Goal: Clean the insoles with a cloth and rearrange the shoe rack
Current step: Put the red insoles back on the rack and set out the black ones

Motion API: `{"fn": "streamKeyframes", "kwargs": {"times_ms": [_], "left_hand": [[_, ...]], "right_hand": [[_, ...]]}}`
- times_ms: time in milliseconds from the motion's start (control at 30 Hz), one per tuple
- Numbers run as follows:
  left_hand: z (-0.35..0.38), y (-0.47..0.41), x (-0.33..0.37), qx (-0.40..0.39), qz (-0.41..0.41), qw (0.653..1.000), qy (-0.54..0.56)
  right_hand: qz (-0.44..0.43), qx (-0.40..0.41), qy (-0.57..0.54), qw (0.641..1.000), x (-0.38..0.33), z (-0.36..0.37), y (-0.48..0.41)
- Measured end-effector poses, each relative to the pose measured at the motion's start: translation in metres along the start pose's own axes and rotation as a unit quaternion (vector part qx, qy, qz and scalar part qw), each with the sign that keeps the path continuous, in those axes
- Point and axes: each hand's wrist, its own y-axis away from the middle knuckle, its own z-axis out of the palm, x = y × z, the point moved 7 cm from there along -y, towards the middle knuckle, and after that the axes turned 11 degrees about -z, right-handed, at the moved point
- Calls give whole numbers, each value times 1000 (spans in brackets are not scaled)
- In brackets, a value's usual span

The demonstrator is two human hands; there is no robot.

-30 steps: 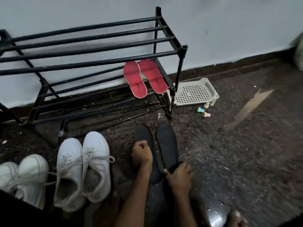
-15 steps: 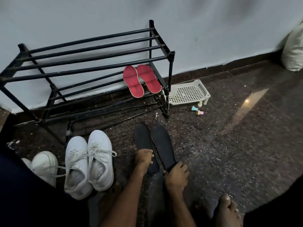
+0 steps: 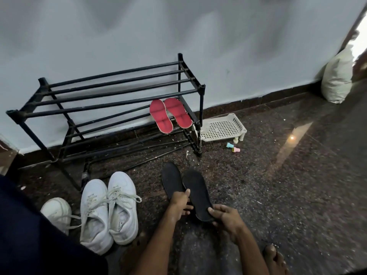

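Two black insoles lie side by side on the dark floor in front of me. My left hand (image 3: pixel 181 203) grips the heel end of the left black insole (image 3: pixel 171 179). My right hand (image 3: pixel 225 216) pinches the heel end of the right black insole (image 3: pixel 196 192). A black metal shoe rack (image 3: pixel 111 100) stands against the wall. Two red insoles (image 3: pixel 168 115) lean on the right end of its middle shelf. No cloth shows in view.
A pair of white sneakers (image 3: pixel 108 209) sits on the floor at my left, with another white shoe (image 3: pixel 57 212) beside it. A cream plastic tray (image 3: pixel 223 128) and small coloured caps (image 3: pixel 233 147) lie right of the rack. A pale sack (image 3: pixel 335 76) leans at the far right. My bare foot (image 3: pixel 275 259) is bottom right.
My head has risen and pulled back, so the rack looks smaller. My left hand went from a fist on the left insole to gripping its heel; my right hand stays at the right insole's heel.
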Motion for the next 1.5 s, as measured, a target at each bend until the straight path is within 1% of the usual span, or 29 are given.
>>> {"fn": "streamKeyframes", "kwargs": {"times_ms": [100,267,333,467,533,633,700,767,867,1000,1167,1300,1400,1500], "left_hand": [[-13,18,27,-23,30,997,67],[-53,55,71,-79,94,987,99],[-76,72,89,-71,122,983,119],[-124,91,118,-20,167,974,150],[-145,93,134,8,189,968,163],[-172,92,158,47,214,960,176],[-186,87,173,55,223,959,169],[-198,76,181,57,224,961,148],[-210,53,181,58,210,966,142],[-217,27,175,66,203,963,163],[-212,9,172,77,215,952,202],[-212,6,170,82,224,947,215],[-212,7,161,87,213,950,209],[-208,12,144,99,208,946,229]], "right_hand": [[-27,-57,-17,998,-36,3,14],[-85,-130,-16,988,-98,19,30],[-101,-167,-21,981,-117,35,34],[-127,-229,-26,965,-138,81,34],[-139,-220,-34,965,-145,109,24],[-160,-173,-86,968,-155,148,0],[-175,-148,-107,967,-164,173,-19],[-184,-128,-106,969,-171,193,-39],[-167,-106,-94,976,-178,217,-72],[-156,-106,-57,981,-184,240,-113],[-164,-105,2,981,-189,250,-144],[-171,-107,14,979,-188,251,-151],[-183,-86,18,979,-181,238,-148],[-178,-57,7,982,-162,207,-138]]}}
